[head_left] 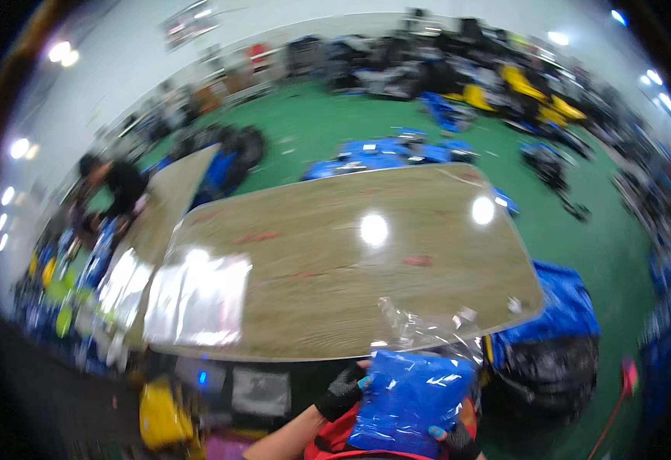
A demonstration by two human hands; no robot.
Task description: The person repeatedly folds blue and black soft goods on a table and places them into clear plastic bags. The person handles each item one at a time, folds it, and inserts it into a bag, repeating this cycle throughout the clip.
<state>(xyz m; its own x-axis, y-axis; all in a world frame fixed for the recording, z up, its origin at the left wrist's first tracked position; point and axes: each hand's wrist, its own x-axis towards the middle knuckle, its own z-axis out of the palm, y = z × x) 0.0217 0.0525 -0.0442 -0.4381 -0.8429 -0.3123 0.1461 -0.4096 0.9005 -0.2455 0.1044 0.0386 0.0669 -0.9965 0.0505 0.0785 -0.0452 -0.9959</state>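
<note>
Holding blue packet (414,395) | left hand (344,390): left edge | right hand (459,442): lower corner

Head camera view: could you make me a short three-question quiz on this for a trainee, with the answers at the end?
1. What do the left hand and the right hand hold?
2. True or false: the other person is on the right side of the picture.
3. The floor is: A, red; B, green; C, white.

Key
1. A shiny blue packet.
2. False: the other person is on the left side.
3. B.
</note>
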